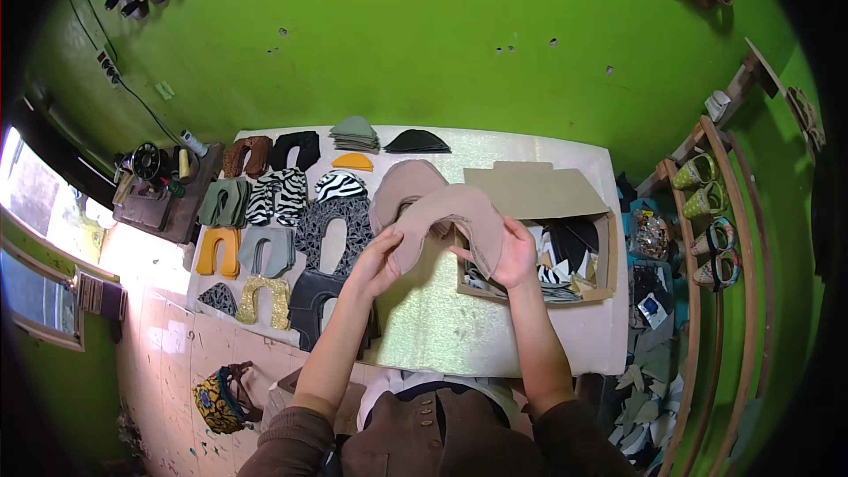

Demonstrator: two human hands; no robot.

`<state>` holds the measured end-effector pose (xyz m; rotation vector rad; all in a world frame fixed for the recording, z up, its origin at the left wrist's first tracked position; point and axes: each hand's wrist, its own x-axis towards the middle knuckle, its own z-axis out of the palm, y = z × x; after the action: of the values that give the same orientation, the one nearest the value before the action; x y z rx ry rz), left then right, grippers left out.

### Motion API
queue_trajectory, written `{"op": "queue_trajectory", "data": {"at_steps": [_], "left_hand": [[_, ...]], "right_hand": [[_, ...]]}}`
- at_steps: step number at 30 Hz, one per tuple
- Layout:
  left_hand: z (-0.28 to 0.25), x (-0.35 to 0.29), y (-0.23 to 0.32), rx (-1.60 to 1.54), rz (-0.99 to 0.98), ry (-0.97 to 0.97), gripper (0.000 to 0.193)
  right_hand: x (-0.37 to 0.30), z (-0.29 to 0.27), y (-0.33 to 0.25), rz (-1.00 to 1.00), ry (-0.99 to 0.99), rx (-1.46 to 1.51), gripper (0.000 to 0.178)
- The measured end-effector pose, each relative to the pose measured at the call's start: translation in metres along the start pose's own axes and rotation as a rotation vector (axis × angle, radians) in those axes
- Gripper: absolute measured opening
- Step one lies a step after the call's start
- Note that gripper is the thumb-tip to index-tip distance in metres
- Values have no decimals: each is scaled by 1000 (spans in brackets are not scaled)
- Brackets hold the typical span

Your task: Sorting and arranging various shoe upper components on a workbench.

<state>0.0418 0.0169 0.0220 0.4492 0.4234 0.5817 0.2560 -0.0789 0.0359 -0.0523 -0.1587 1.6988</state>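
Between my two hands is a stack of dusty-pink, U-shaped shoe upper pieces (450,200), lifted above the table with the curve pointing away from me. My left hand (378,263) pinches the left leg's lower end. The right leg lies in my right hand (510,256), its thumb toward the inner edge and the fingers behind. Partly hidden behind the held stack is another dusty-pink pile (399,184) on the table. Left of my left hand lie black-and-grey patterned U-shaped pieces (329,225) and black ones (307,305).
An open cardboard box (608,252) of mixed scraps stands right of my right hand. Zebra, grey (268,250), mustard (218,250) and gold pieces (264,299) cover the table's left side. A sewing machine (152,166) is at far left; a wooden shoe rack (720,300) is at right.
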Motion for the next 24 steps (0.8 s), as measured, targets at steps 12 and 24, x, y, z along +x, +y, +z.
{"op": "queue_trajectory", "data": {"at_steps": [12,24], "left_hand": [[-53,39,61,57,-41,88,30],[-38,86,98,361,-62,194,31]], "right_hand": [[86,-31,16,-40,216,-130,42],[144,-43,-5,-106,590,-536,46]]}}
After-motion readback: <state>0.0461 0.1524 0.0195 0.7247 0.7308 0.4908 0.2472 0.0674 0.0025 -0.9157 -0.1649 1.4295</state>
